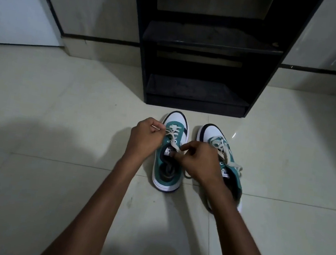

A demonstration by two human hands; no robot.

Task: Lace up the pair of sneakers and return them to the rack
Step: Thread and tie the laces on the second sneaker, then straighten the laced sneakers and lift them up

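Head view | both hands: left (147, 134), right (198, 160) pinching lace ends (171, 137) | left sneaker (169, 155)

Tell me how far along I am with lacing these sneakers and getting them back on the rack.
Done: the sneaker on the right looks laced, though its lace ends trail loose. In hand: the left hand and right hand each pinch an end of the lace on the sneaker on the left, laced partway up. Left: finish it, then put both on the rack, whose visible shelves hold no shoes.
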